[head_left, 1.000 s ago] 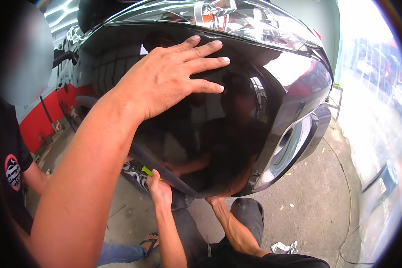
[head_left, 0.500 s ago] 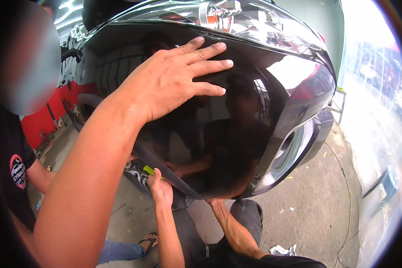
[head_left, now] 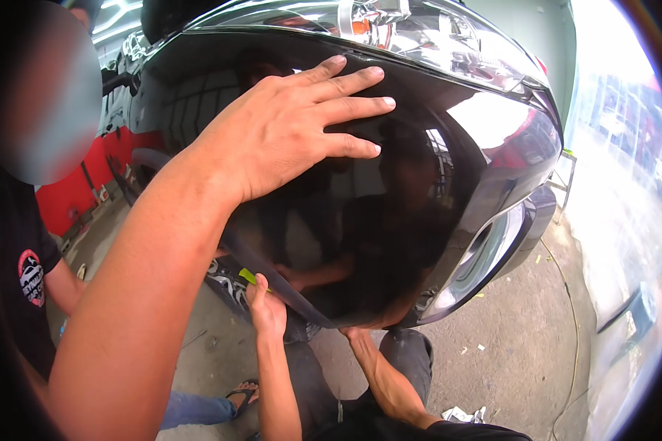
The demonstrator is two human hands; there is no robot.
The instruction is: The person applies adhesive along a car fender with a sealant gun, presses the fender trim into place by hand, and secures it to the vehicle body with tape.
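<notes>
A glossy black car bumper panel point(head_left: 390, 242) fills the middle of the view, below a clear headlight point(head_left: 426, 37). At its lower left edge is my left hand point(head_left: 270, 314), thumb up and fingers partly hidden behind the edge, gripping a bright green strip point(head_left: 248, 276). My right hand point(head_left: 357, 335) reaches under the bottom edge, where its fingers are out of sight. Another person's large forearm crosses from the lower left, and that person's hand point(head_left: 287, 132) lies spread on the upper panel.
At the left stands a person in a black T-shirt point(head_left: 33, 275). A fog lamp recess point(head_left: 474, 257) is on the bumper's right side. Right of the car hangs translucent plastic sheeting point(head_left: 618, 184). A cable point(head_left: 575, 331) and a crumpled scrap point(head_left: 463, 415) lie on the concrete floor point(head_left: 515, 345).
The car has shifted slightly right in view, and the other person's spread hand has shifted with it. My two hands remain at the panel's lower edge, nearly unmoved.
</notes>
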